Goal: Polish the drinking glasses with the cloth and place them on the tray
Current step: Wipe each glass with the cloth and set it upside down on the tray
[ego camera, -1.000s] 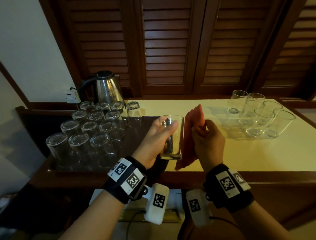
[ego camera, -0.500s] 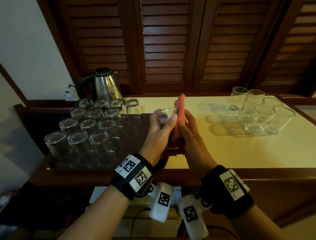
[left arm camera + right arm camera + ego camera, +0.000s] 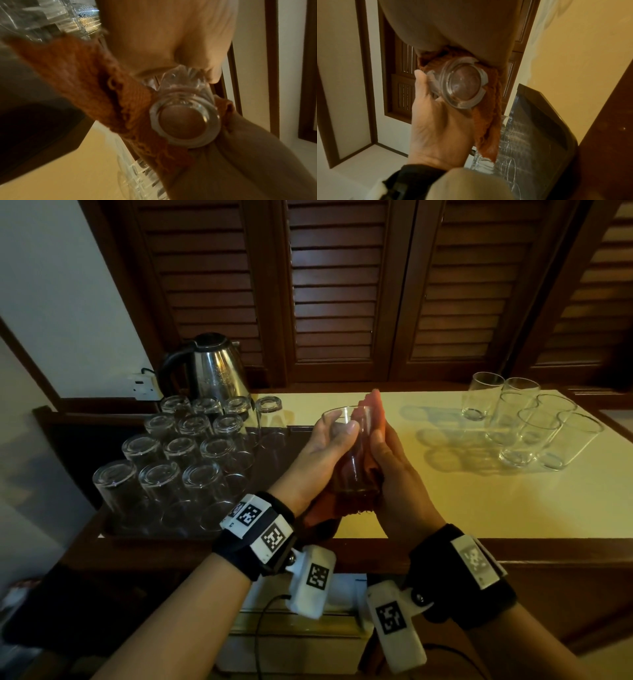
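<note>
A clear drinking glass (image 3: 346, 453) is upright in the air above the table's front edge. My left hand (image 3: 329, 440) grips it from the left, thumb on the near wall. My right hand (image 3: 387, 460) holds the orange cloth (image 3: 368, 405) against the glass's right side, fingers stretched up along it and thumb on the near side. The left wrist view shows the glass base (image 3: 185, 121) from below with the cloth (image 3: 85, 75) hanging beside it. Base (image 3: 464, 83), cloth (image 3: 489, 128) and left hand (image 3: 436, 128) show in the right wrist view. The dark tray (image 3: 144, 533) lies at the left.
Several glasses (image 3: 161, 484) stand upside down in rows on the tray. Several upright glasses (image 3: 527, 422) cluster at the back right of the cream table (image 3: 479, 501). A steel kettle (image 3: 214, 368) stands behind the tray. Louvred wooden doors rise at the back.
My right hand has brought the cloth from beside the glass onto its right side. Both hands now close around the glass and have drawn together.
</note>
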The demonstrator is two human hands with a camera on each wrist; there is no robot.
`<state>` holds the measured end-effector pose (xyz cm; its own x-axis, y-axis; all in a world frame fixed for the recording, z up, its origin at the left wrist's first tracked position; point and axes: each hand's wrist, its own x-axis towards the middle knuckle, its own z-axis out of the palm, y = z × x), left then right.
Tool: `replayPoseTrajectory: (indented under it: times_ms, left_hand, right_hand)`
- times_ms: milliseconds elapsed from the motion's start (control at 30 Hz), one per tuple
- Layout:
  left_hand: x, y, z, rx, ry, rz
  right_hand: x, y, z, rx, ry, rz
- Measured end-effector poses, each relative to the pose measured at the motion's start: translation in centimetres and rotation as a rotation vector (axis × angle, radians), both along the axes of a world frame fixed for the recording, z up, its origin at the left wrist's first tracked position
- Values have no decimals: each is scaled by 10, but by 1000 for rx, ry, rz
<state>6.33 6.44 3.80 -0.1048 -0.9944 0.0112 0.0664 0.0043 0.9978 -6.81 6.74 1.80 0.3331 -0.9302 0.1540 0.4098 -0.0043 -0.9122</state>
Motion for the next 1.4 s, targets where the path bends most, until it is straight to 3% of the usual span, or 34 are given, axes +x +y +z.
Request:
replayPoseTrajectory:
  times_ms: [200, 367, 500, 600, 700, 833, 900, 967, 1100, 1200, 1300, 1400]
  left_hand:
    - [12, 0, -1, 100, 76, -115]
    - [8, -2, 1, 121, 53, -25]
    - [-9, 3, 3, 125, -19, -18]
    - [-8, -1, -2, 97, 17, 33]
    - [0, 2, -6, 108, 181, -57]
    - [6, 3, 0, 108, 231, -56]
    - [3, 2, 3, 123, 150, -20]
    - [-6, 4, 3, 162, 49, 4]
    - [-14, 6, -2, 180, 119, 61]
    - [-8, 8, 0, 180, 159, -22]
    - [-5, 5, 4, 182, 178, -3]
    - [-7, 0, 6, 196, 175, 7]
  right_hand:
    - [-4, -1, 2, 206, -154, 83]
    - [-8, -6, -2, -93, 93, -109]
    - [0, -2, -4, -178, 90, -120]
    - [-2, 2, 1, -41, -70, -11]
    - [-7, 1, 2, 118, -141, 111]
    - [-14, -5, -2, -26, 20, 0]
    - [-13, -5, -2, -175, 183, -80]
    - [-11, -3, -5, -244, 225, -98]
    - [-10, 2, -3, -107, 74, -43]
    - [-17, 0, -1, 98, -84, 85]
    - [-21, -3, -4, 89, -128, 74]
    - [-19, -5, -5, 12, -56, -22]
